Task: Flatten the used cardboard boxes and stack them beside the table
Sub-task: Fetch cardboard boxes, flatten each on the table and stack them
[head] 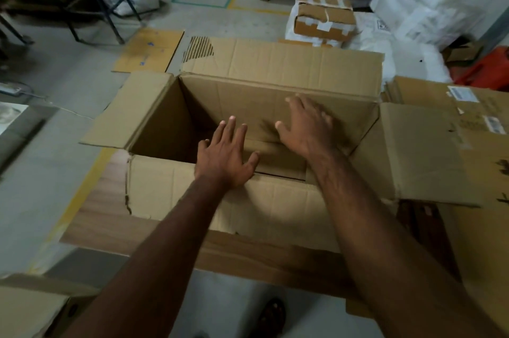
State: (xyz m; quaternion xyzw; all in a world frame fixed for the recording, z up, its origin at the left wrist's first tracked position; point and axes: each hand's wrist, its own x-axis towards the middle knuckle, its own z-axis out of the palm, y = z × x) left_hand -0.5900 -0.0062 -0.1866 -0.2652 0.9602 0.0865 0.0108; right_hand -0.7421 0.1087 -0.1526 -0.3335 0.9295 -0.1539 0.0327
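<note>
Reaching into open cardboard box on table | left hand, right hand spread flat, gripping nothing, over its mouth | flaps splayed outward, apparently for collapsing

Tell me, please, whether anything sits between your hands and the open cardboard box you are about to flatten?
Nothing visible does. The left hand and right hand are spread open, already reaching into the open cardboard box, with all four flaps folded outward.

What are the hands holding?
Nothing. Left hand and right hand are open, fingers spread, reaching into the open cardboard box.
</note>
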